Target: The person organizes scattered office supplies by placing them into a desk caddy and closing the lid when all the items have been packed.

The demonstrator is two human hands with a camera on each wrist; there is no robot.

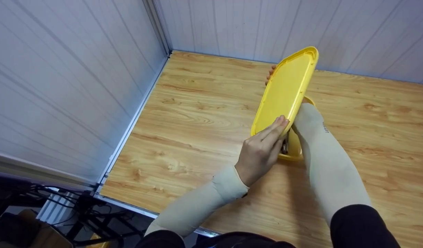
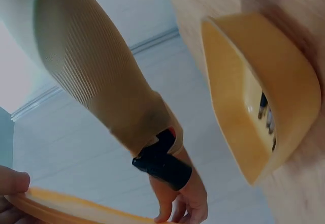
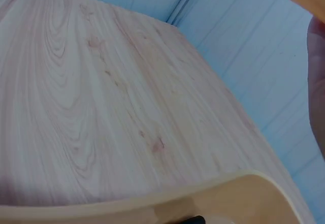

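A yellow plastic lid (image 1: 287,89) is raised and steeply tilted, its rimmed inner face toward the head camera. My left hand (image 1: 261,155) grips its near edge, fingers lying over the inner face. At the far edge my right hand (image 1: 270,74) holds the lid; most of that hand is hidden behind it. The left wrist view shows the right hand (image 2: 190,198) with thumb and fingers at the lid's edge. Below, apart from the lid, stands a yellow box (image 2: 284,66) with its top uncovered. Several small dark and metallic items (image 2: 266,109) lie inside, too partly seen to name.
The box stands on a wood-grain table (image 1: 190,120), under my right forearm. Pale panel walls (image 1: 77,69) border the table at the left and back. Beyond the near left table edge are dark cables and frames (image 1: 94,220).
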